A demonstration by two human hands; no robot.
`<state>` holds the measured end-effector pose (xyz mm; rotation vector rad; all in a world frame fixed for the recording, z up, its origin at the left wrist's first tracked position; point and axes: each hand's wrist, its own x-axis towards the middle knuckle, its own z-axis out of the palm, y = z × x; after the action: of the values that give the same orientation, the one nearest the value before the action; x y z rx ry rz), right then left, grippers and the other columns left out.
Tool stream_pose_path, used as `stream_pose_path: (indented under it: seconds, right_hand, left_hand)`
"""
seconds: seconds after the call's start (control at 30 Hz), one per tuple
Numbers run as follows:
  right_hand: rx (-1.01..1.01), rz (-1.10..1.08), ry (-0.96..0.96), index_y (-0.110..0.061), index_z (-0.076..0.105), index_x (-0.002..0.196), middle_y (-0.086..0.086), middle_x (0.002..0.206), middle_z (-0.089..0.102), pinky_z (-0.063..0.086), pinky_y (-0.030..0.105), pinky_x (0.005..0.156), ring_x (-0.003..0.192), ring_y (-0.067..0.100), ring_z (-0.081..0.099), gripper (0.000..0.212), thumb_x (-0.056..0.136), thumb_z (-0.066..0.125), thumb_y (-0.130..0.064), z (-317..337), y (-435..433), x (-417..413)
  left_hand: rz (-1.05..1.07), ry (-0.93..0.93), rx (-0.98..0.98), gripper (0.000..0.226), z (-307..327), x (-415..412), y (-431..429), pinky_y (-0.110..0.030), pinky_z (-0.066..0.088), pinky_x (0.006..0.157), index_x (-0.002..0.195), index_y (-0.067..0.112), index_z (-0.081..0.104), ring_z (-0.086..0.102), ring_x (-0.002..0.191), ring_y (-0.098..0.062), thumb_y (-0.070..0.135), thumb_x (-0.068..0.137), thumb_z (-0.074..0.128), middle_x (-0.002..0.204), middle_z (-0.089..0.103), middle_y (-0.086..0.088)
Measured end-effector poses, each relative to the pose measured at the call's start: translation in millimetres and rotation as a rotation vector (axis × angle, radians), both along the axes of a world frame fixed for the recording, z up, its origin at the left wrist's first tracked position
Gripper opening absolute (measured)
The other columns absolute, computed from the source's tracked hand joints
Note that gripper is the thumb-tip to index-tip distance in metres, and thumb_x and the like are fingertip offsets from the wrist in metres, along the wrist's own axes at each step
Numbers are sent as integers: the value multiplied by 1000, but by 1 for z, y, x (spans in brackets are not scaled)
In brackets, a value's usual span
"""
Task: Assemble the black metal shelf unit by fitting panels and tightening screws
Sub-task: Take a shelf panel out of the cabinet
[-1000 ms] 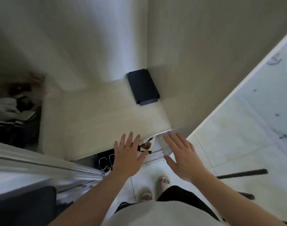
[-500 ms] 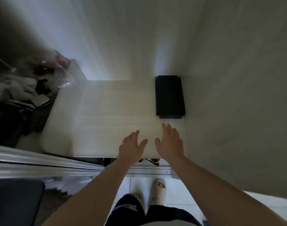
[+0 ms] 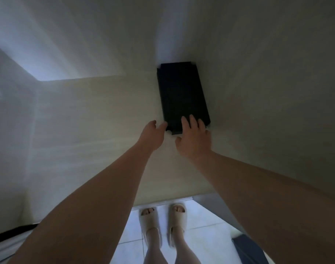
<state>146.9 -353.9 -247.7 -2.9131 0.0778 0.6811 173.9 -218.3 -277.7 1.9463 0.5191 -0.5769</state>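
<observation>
A black metal shelf panel (image 3: 182, 92) lies flat on a pale wood-grain cabinet top (image 3: 98, 121), pushed back against the wall on the right. My right hand (image 3: 193, 136) lies over the panel's near end, its straight fingers resting on the black surface. My left hand (image 3: 153, 134) reaches to the panel's near left corner, fingertips touching or almost touching its edge. Neither hand grips the panel.
Walls close in behind and to the right of the cabinet. Below its front edge are a white tiled floor (image 3: 201, 233) and my two feet in pale slippers (image 3: 163, 221). A dark object (image 3: 248, 250) lies at the lower right on the floor.
Both hands have reached forward from the cabinet's front edge to the near end of the black panel. The camera has moved closer and over the cabinet top.
</observation>
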Motion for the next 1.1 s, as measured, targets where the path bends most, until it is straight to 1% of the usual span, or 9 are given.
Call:
stream_pose_path:
  seconds: [0.1, 0.27, 0.5, 0.53, 0.63, 0.67, 0.87, 0.97, 1.1]
  right_hand:
    - [-44, 27, 17, -25, 2, 162, 4, 170, -5, 18, 49, 123, 156, 31, 1, 73, 104, 44, -40, -15, -7, 9]
    - [-112, 33, 65, -29, -3, 162, 1, 170, -10, 18, 53, 121, 156, 30, 1, 76, 104, 44, -45, -29, -24, 11]
    - [-57, 15, 73, -29, -2, 162, -1, 170, -10, 20, 54, 120, 156, 27, 0, 76, 104, 44, -45, -27, -29, 10]
    - [-42, 9, 72, -29, -2, 162, -1, 170, -10, 20, 54, 120, 156, 27, 0, 75, 104, 43, -45, -26, -28, 10]
    - [-19, -3, 73, -27, -3, 162, -1, 170, -10, 20, 53, 121, 156, 26, 1, 73, 106, 40, -45, -20, -28, 7]
    - [-10, -10, 77, -27, -3, 162, -1, 170, -10, 20, 52, 121, 156, 26, 1, 72, 106, 38, -46, -17, -28, 6]
    - [199, -152, 50, -26, 11, 163, 1, 171, 2, 22, 47, 122, 155, 25, 9, 63, 108, 36, -45, 7, -18, -19]
    - [357, -281, -24, -25, 20, 161, 1, 170, 10, 20, 45, 121, 154, 22, 15, 61, 107, 41, -43, 22, -12, -41]
    - [486, -421, -109, -21, 29, 159, 6, 165, 24, 23, 48, 122, 150, 28, 25, 59, 106, 47, -39, 40, -10, -74]
  left_hand:
    - [17, -2, -49, 60, -8, 20, -10, -30, 37, 103, 147, 1, 42, 47, 134, -29, 40, 102, 50, 147, 50, -14]
    - [166, 40, -281, 33, -10, 30, -25, -26, 49, 75, 128, 4, 61, 64, 95, -21, 19, 99, 58, 112, 67, -8]
    - [354, 81, -418, 5, -12, 36, -26, -22, 54, 57, 95, 6, 69, 70, 89, -28, 8, 92, 67, 100, 73, -12]
    - [357, 86, -426, 7, -13, 37, -23, -23, 57, 60, 97, 5, 69, 71, 93, -30, 9, 91, 69, 104, 73, -15]
    - [337, 165, -421, 59, -10, 40, -16, -38, 55, 95, 138, 3, 52, 63, 116, -32, 19, 87, 76, 128, 64, -16]
    - [327, 206, -406, 66, -7, 39, -13, -38, 54, 91, 142, 5, 50, 63, 111, -27, 23, 85, 79, 126, 65, -11]
    - [335, 231, -517, 20, 14, 20, 4, -31, 59, 66, 100, 3, 69, 71, 91, -25, 14, 86, 77, 103, 73, -12]
    - [357, 234, -569, 13, 33, -4, 20, -26, 59, 60, 96, -1, 68, 71, 77, -21, 9, 88, 73, 92, 72, -9]
    - [365, 293, -605, 31, 53, -46, 51, -42, 58, 91, 116, -8, 64, 67, 95, -30, 7, 90, 70, 111, 69, -18]
